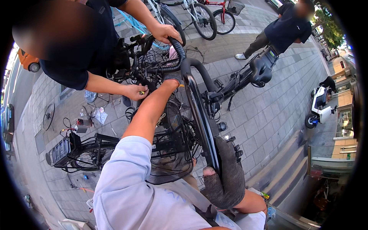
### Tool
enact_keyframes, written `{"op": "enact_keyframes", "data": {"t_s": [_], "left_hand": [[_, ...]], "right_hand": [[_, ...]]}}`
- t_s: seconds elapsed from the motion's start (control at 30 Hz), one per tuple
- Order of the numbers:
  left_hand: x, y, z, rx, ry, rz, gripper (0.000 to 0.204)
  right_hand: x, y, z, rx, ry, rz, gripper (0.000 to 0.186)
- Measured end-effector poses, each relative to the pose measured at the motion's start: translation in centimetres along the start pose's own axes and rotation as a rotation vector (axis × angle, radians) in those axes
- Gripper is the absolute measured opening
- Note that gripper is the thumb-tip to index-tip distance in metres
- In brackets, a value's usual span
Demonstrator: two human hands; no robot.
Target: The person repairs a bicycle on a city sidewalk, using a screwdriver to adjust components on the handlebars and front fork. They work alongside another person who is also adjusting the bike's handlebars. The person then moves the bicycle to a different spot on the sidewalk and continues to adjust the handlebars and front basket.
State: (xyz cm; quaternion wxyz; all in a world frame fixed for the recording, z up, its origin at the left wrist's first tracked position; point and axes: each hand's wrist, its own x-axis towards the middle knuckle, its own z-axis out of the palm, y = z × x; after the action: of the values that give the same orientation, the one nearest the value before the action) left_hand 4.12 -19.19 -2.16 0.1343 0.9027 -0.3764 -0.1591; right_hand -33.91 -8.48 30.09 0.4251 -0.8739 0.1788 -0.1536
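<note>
My right hand, in a dark grey work glove with the thumb tip bare, is closed round the near end of a glossy black handlebar. That bar curves away from me toward a bicycle with a black saddle. My left arm reaches forward, and my left hand, also gloved, is beside a ribbed black handlebar; its fingers are hidden. A black mesh basket lies below my left forearm. Across from me, a co-worker's hand grips the ribbed handlebar, while the other hand pinches something small and yellowish.
Another bicycle's rear rack and battery are at lower left. A loose wheel, cables and a plastic bag lie on the paving. A person stands far right. Steps and a white scooter are on the right.
</note>
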Motion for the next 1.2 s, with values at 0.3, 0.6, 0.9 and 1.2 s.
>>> {"op": "enact_keyframes", "data": {"t_s": [0.3, 0.6, 0.9, 1.2], "left_hand": [[-5.2, 0.5, -3.1, -0.365, 0.156, 0.064, 0.033], [-4.6, -4.5, -1.3, -0.727, 0.045, 0.193, 0.038], [-5.1, -3.7, -2.1, -0.428, 0.05, 0.213, 0.04], [-6.0, -3.4, -3.0, -0.146, 0.038, 0.241, 0.04]], "right_hand": [[-0.7, 0.0, 0.5, 0.022, 0.023, 0.059, 0.06], [-0.6, 0.1, 1.6, 0.08, 0.108, -0.024, 0.057], [-0.7, 0.0, 1.6, 0.053, 0.101, -0.01, 0.054], [-1.0, 1.1, 1.7, 0.003, 0.119, -0.037, 0.056]]}}
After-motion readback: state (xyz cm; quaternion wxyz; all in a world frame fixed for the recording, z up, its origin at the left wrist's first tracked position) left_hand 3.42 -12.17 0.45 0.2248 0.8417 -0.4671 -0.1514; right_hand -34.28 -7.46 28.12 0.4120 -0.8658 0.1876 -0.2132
